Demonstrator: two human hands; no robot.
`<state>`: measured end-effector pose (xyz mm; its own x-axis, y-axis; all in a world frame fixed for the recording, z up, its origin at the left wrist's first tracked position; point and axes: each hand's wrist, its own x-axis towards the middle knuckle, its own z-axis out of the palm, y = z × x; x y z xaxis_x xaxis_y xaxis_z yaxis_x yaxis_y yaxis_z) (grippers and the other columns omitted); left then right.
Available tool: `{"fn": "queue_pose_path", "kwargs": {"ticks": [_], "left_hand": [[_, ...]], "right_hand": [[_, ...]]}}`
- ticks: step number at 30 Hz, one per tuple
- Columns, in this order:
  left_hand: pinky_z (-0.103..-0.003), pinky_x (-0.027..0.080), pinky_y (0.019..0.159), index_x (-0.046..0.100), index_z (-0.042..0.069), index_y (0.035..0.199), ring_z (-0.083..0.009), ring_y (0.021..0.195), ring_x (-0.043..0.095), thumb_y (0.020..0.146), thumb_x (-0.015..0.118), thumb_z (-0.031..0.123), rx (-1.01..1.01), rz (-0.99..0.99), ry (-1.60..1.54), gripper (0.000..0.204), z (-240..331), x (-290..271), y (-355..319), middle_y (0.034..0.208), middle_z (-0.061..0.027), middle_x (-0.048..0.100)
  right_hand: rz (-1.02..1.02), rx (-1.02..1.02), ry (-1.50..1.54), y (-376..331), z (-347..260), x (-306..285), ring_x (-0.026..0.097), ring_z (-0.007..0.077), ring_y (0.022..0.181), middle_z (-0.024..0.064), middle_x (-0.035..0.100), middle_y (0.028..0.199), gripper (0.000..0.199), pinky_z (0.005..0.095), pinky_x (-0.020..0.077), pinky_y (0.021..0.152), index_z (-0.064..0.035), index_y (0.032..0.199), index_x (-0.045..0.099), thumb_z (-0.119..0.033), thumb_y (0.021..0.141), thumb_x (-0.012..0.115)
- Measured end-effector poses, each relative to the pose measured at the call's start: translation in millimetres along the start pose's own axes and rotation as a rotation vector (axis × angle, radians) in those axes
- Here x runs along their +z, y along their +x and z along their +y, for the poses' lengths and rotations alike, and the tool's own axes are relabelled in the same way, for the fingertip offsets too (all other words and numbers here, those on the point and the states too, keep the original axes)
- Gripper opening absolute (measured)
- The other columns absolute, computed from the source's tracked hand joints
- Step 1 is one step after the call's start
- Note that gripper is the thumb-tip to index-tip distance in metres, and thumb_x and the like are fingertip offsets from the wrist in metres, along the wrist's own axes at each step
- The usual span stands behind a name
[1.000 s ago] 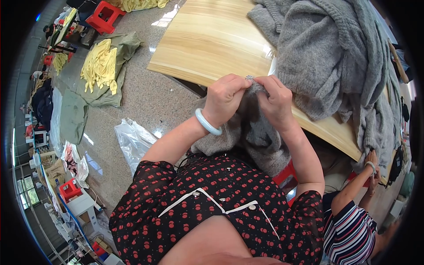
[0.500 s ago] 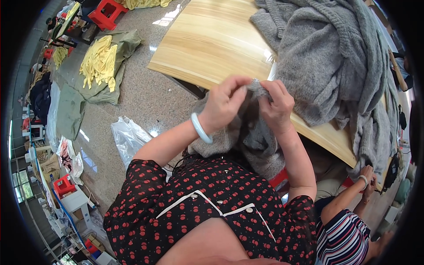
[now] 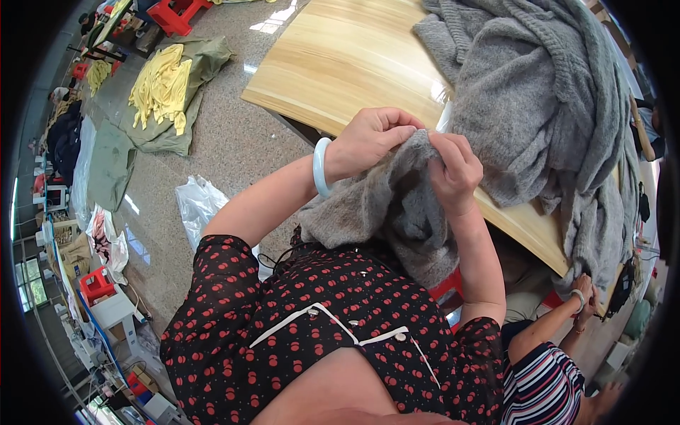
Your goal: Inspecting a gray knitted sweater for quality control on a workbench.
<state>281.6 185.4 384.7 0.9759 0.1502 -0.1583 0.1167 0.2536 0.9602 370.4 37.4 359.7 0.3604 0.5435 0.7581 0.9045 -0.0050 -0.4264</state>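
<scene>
A grey knitted garment [image 3: 361, 209] hangs from my two hands over my lap, just off the near edge of the wooden table [image 3: 340, 64]. My left hand [image 3: 372, 140], with a pale bangle [image 3: 321, 168] on its wrist, pinches the raised edge of the knit between thumb and fingertips. Close beside it, my right hand [image 3: 455, 168] grips the same edge, fingers bent. Only a small gap parts the two sets of fingertips. Whether a needle or thread is between them is too small to make out.
Grey knitwear [image 3: 524, 106] is heaped on the table's right side. At lower right a co-worker in a striped garment [image 3: 545, 382] handles grey knit. Yellow garments [image 3: 163, 85] lie on a green sheet on the floor. Clear plastic [image 3: 198, 205] lies nearer; a red stool [image 3: 177, 14] stands far left.
My left hand has turned, its fingers now lying over the knit's edge. The held edge has shifted slightly right, and more of the garment shows below my hands.
</scene>
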Motion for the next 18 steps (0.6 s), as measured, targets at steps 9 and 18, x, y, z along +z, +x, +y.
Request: {"fn": "queue_pose_path", "kwargs": {"ticks": [9,18], "left_hand": [[-0.019,0.044,0.061,0.060,-0.002,0.093,-0.0041,0.070,0.053,0.084,0.054,0.008,0.222,0.193,0.490,0.015,-8.3,4.3,5.2,0.077,-0.0030,0.062],[-0.031,0.048,0.061,0.061,-0.001,0.085,-0.0232,0.069,0.061,0.077,0.058,0.004,0.508,0.286,0.535,0.010,-15.5,13.2,4.3,0.077,-0.0144,0.062]], "right_hand": [[-0.129,0.315,0.174,12.3,-12.8,-4.2,0.059,0.0201,0.069,0.0110,0.060,0.081,0.034,0.0261,0.0459,0.066,0.0005,0.092,0.060,0.011,0.062,0.049],[-0.124,0.466,0.237,9.7,-11.0,-5.1,0.058,0.0146,0.073,0.0096,0.062,0.083,0.031,0.0234,0.0450,0.066,-0.0003,0.090,0.060,0.012,0.065,0.047]]}}
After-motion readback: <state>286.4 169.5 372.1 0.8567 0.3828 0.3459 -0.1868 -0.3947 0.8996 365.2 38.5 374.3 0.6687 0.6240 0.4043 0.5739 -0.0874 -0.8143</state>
